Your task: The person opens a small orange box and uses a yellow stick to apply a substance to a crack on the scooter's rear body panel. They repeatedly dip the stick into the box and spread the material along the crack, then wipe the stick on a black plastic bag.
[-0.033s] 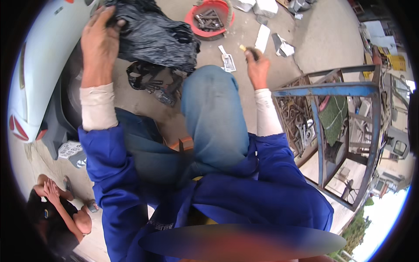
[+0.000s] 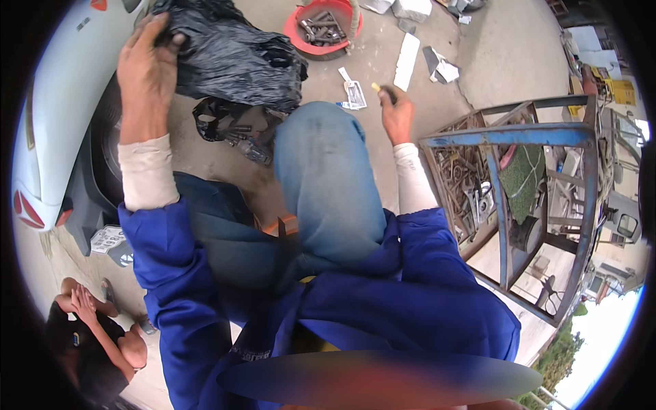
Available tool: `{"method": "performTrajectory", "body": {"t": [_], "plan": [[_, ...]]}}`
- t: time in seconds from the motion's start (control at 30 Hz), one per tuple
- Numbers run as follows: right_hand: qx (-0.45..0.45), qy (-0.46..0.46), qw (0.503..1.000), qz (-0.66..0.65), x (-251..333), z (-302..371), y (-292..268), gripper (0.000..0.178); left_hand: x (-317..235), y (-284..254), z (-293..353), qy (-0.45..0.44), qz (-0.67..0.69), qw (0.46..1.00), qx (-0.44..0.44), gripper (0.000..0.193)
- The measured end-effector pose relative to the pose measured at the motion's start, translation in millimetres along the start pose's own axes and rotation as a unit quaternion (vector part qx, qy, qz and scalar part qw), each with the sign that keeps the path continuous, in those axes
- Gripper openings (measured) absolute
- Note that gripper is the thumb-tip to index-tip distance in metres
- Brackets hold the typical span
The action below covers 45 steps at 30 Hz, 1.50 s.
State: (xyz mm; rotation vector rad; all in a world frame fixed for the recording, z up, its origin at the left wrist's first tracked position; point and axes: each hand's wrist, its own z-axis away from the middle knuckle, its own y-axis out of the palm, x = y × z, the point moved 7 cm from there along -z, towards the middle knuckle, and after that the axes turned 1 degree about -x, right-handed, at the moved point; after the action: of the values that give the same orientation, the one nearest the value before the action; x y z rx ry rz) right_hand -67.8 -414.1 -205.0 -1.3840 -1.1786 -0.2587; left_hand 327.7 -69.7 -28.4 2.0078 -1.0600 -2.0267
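Observation:
My left hand [image 2: 147, 78] is at the upper left, its fingers and thumb closed around the edge of a crumpled black plastic bag [image 2: 236, 58]. Below that bag a smaller black bag [image 2: 215, 121] lies open on the ground, with dark metal pieces and a clear plastic packet [image 2: 251, 150] at its mouth. My right hand [image 2: 398, 116] is pinched above the concrete, right of my raised knee [image 2: 328, 171]. A small yellow-tipped thing [image 2: 376, 87] sticks out from its fingertips; the rest is hidden. Near it lies a small picture-printed packet [image 2: 354, 94].
A red basin [image 2: 301, 37] of metal sockets stands ahead. White scraps [image 2: 407, 61] lie beyond my right hand. A blue metal frame rack [image 2: 506, 137] with tools stands at right. A pale motorbike [image 2: 61, 116] is close at left; a seated person [image 2: 89, 335] is behind it.
The view has shifted slightly. My right hand has come a little nearer to me, still pinching the yellow-tipped thing. My left hand stays on the black bag.

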Motion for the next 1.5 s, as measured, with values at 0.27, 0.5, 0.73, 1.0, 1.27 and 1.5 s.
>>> {"method": "performTrajectory", "body": {"t": [0.27, 0.5, 0.73, 1.0, 1.27, 1.5], "plan": [[0.028, 0.140, 0.982, 0.120, -195.1, 110.6, 49.6, 0.017, -5.1, -1.1, 10.6, -0.023, -0.070, 0.995, -0.060, 0.018], [-0.041, 0.149, 0.965, 0.212, -232.7, 108.9, 66.1, 0.019, -8.2, -32.2, -8.0, -0.040, -0.105, 0.993, -0.030, 0.019], [0.085, 0.054, 0.943, 0.316, -233.2, 125.2, 85.4, 0.024, 1.0, -35.6, -15.1, -0.058, -0.106, 0.992, -0.028, 0.021], [0.231, -0.083, 0.873, 0.422, -228.4, 120.8, 105.6, 0.025, 4.6, -26.0, -16.6, -0.090, -0.074, 0.993, 0.006, 0.022], [0.287, -0.150, 0.821, 0.470, -215.8, 160.2, 108.2, 0.025, 3.2, -49.2, -29.9, -0.087, -0.077, 0.993, -0.019, 0.024], [0.337, -0.198, 0.814, 0.430, -203.6, 244.3, 92.8, 0.033, -5.3, -40.0, -12.3, -0.149, -0.041, 0.984, 0.087, 0.025]]}}
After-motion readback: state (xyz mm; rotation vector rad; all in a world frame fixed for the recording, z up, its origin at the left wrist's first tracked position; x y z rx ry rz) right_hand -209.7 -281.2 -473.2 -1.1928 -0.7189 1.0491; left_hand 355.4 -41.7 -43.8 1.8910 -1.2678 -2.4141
